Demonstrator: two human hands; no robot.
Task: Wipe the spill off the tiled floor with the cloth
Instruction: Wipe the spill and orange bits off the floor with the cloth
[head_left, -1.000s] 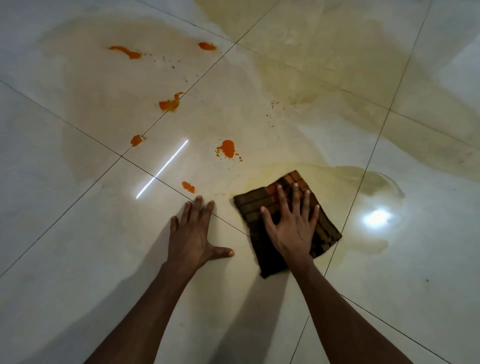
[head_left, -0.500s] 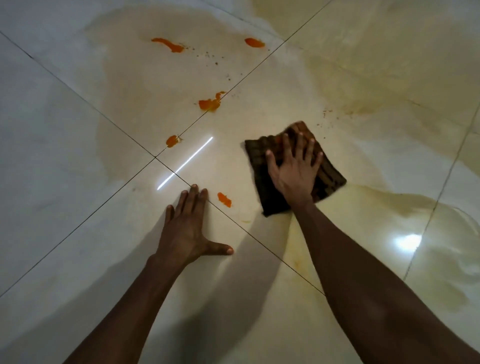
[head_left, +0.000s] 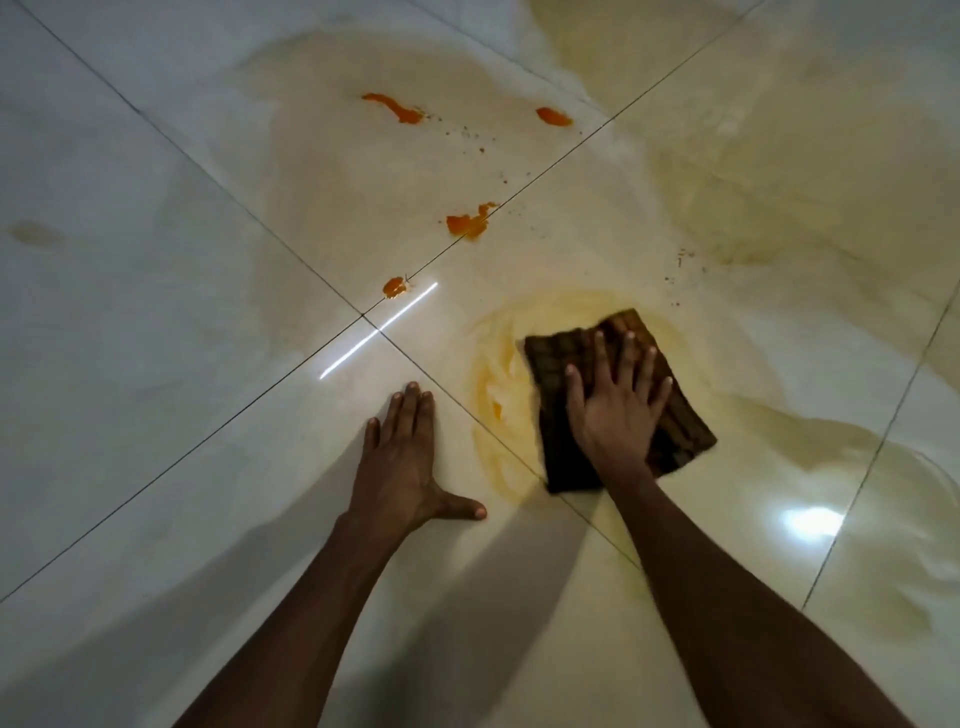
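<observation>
A dark brown checked cloth (head_left: 675, 415) lies flat on the pale tiled floor (head_left: 156, 208). My right hand (head_left: 615, 410) presses on it with fingers spread. Left of the cloth a yellow-orange smear (head_left: 498, 384) streaks the tile. Orange blobs lie farther away: one near the tile joint (head_left: 393, 287), one on the grout line (head_left: 467, 223), and two at the back (head_left: 395, 108) (head_left: 554, 117). My left hand (head_left: 402, 457) rests flat on the floor, left of the smear, fingers together and thumb out, holding nothing.
A wide wet yellowish film (head_left: 779, 156) covers the tiles at the back and right. Dark specks (head_left: 680, 260) dot the floor beyond the cloth. Light glare (head_left: 810, 522) shines on the wet tile at the right. Grout lines cross near my left hand.
My right hand has pulled the cloth back toward me and to the right. The orange blob near my left hand is now a yellow smear. My left hand stayed planted.
</observation>
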